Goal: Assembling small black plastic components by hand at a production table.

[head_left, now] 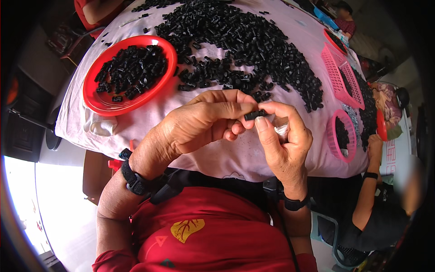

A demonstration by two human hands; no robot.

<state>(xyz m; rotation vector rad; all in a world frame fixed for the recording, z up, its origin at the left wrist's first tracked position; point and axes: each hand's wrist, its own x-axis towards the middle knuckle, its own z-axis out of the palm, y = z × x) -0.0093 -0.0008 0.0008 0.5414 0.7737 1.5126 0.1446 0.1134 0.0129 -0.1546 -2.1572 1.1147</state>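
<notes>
Small black part pinched in both hands, near edge of bench

Both hands were raised over the near side of the bench, which was covered with a pale pink cloth (222, 158). One small black part (254, 115) sat between them, in front of the main pile. Left hand (199, 119): thumb and forefinger closed on the part's left end, other fingers curled beneath. Right hand (287, 149): thumb and forefinger at its right end, in a narrow pinch; a white scrap (282, 130) showed inside the curl of the fingers, kind not clear.

Beyond the hands, a broad heap of black parts (258, 50) lay loose on the cloth. To the left stood a round red plate (122, 109), its middle heaped with similar parts. To the right: a rectangular pink basket (351, 100) and, nearer, a round pink basket (331, 138), both with black pieces inside. A co-worker's hand (374, 144) rested at the right side, near a red rim (381, 124).
</notes>
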